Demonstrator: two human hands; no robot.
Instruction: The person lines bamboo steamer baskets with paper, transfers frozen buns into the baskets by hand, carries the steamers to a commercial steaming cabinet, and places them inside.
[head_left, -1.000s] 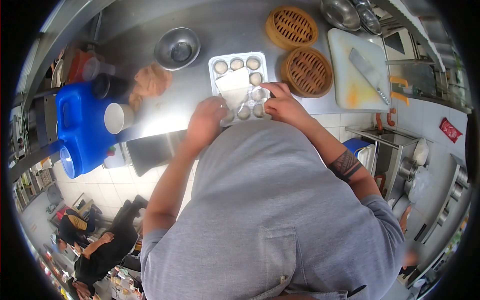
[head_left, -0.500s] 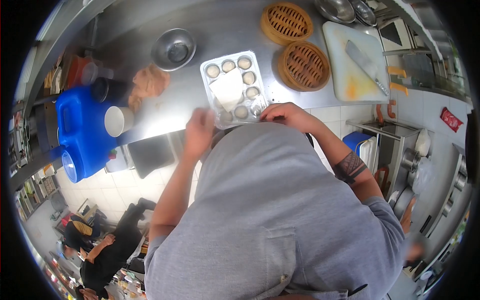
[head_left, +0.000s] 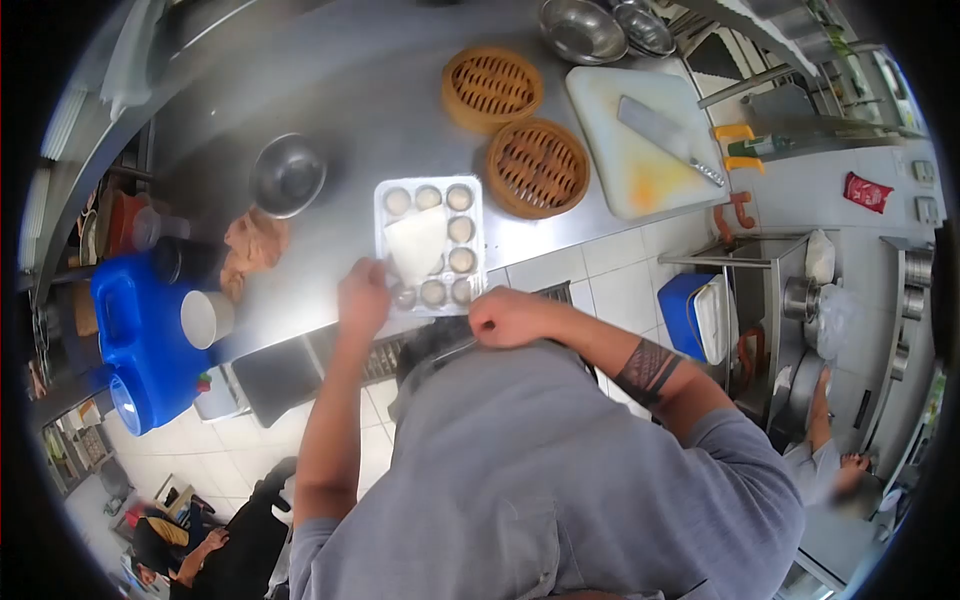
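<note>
A clear plastic tray [head_left: 479,232] lies near the counter's front edge, with several round pale pieces in its cups. A white sheet [head_left: 416,243] covers part of its left side. My left hand [head_left: 364,298] is at the tray's lower left edge, fingers curled. By the lower right corner is my right hand [head_left: 505,318], closed like a fist, with its fingertips mostly turned out of sight. What either hand pinches, if anything, is hidden.
Two bamboo steamers [head_left: 538,168] and a cutting board [head_left: 640,185] with a cleaver [head_left: 655,130] stand right of the tray. To the left are a metal bowl [head_left: 288,175], a brown cloth-like bundle [head_left: 254,244], a white cup [head_left: 206,319] and a blue jug [head_left: 140,340]. People are at lower left and right.
The view has shifted, so the counter things appear lower and further left. My right hand has drawn lower beside the tray's corner and closed more. My left hand remains near its left edge.
</note>
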